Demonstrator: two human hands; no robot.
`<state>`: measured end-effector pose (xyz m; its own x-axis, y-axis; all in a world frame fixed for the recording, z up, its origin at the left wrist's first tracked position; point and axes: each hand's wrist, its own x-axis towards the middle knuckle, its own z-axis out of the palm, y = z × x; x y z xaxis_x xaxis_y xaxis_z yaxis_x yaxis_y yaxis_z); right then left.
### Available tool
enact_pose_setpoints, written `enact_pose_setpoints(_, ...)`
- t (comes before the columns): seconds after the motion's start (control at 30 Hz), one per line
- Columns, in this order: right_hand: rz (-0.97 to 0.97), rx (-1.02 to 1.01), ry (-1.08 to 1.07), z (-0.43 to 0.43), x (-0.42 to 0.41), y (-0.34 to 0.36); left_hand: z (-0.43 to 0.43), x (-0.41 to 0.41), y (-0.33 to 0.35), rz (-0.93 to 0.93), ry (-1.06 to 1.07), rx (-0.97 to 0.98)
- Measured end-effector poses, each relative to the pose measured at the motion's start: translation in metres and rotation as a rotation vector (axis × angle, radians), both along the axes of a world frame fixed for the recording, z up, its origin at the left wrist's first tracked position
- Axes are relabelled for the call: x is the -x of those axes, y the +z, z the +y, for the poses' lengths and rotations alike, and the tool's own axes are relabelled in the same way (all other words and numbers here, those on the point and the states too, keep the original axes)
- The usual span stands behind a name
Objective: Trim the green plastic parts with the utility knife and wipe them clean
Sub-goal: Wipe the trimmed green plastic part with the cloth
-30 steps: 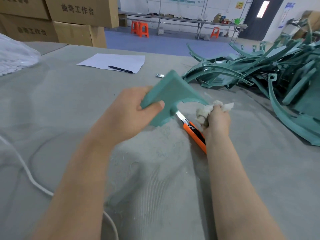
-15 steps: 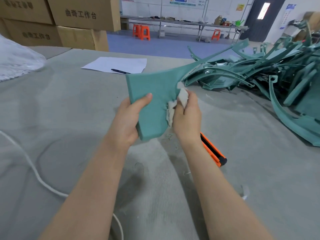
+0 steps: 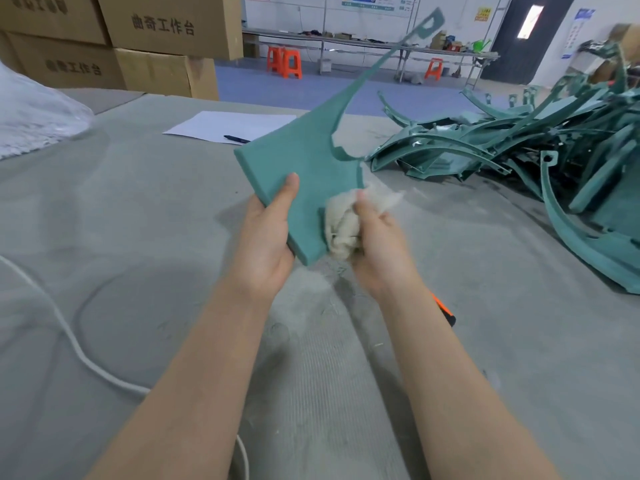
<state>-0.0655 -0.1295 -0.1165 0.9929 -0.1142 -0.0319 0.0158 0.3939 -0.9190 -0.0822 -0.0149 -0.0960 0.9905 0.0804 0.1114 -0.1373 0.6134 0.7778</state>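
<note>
Green plastic part (image 3: pixel 304 168) held above the desk (image 3: pixel 138 237): left hand (image 3: pixel 266 237) grips its near edge while right hand (image 3: pixel 377 244) clutches a bunched rag (image 3: pixel 343 223) against its face; its long strip runs away up-right.

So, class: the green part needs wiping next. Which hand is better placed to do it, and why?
Right. The right hand grips the wadded cloth against the green part, while the left hand is occupied holding that part up by its lower edge.
</note>
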Motion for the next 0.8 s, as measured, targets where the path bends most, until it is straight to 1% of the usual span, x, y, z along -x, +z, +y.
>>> enact_pose_setpoints(0.03,-0.042,0.044,0.068,0.007,0.003,-0.001,0.000,0.000,0.000,-0.013,-0.008,0.004)
enact_pose_setpoints(0.07,-0.074,0.121,0.066,0.012,0.005,-0.001,0.001,0.000,-0.001,-0.019,-0.017,0.007)
enact_pose_setpoints(0.17,-0.217,0.454,-0.166,0.004,0.004,0.000,0.004,0.000,-0.001,0.005,-0.067,0.004)
enact_pose_setpoints(0.2,-0.253,0.525,-0.225,-0.001,0.003,0.001,0.005,-0.001,0.000,0.018,-0.088,-0.001)
enact_pose_setpoints(0.27,-0.259,0.588,-0.286,-0.007,0.005,0.001,0.005,-0.001,0.000,0.040,-0.127,-0.007)
enact_pose_setpoints(0.3,-0.248,0.577,-0.295,-0.007,0.005,0.000,0.004,-0.001,0.000,0.043,-0.143,-0.009)
enact_pose_setpoints(0.37,-0.219,0.470,-0.299,-0.006,0.004,-0.003,0.002,0.000,0.000,0.023,-0.168,0.004)
enact_pose_setpoints(0.43,-0.091,0.278,-0.278,-0.008,0.003,-0.001,0.000,0.001,0.000,0.003,-0.178,0.047)
enact_pose_setpoints(0.5,0.033,0.071,-0.235,-0.011,0.002,0.004,-0.002,0.002,0.000,-0.007,-0.136,0.085)
enact_pose_setpoints(0.53,0.064,0.002,-0.165,-0.012,0.002,0.005,-0.002,0.002,0.000,-0.020,-0.098,0.093)
enact_pose_setpoints(0.6,0.099,-0.075,0.074,-0.003,0.007,0.009,-0.003,0.002,0.002,-0.062,-0.029,0.094)
enact_pose_setpoints(0.67,0.071,-0.043,0.253,0.005,0.011,0.010,-0.003,0.002,0.002,-0.106,0.010,0.069)
enact_pose_setpoints(0.73,-0.043,0.008,0.329,0.006,0.012,0.007,-0.003,0.002,0.002,-0.125,0.015,0.026)
enact_pose_setpoints(0.77,-0.102,0.091,0.298,0.005,0.013,0.006,-0.004,0.003,0.001,-0.126,-0.001,0.013)
enact_pose_setpoints(0.8,-0.153,0.203,0.220,0.004,0.012,0.005,-0.004,0.003,0.001,-0.121,-0.025,0.013)
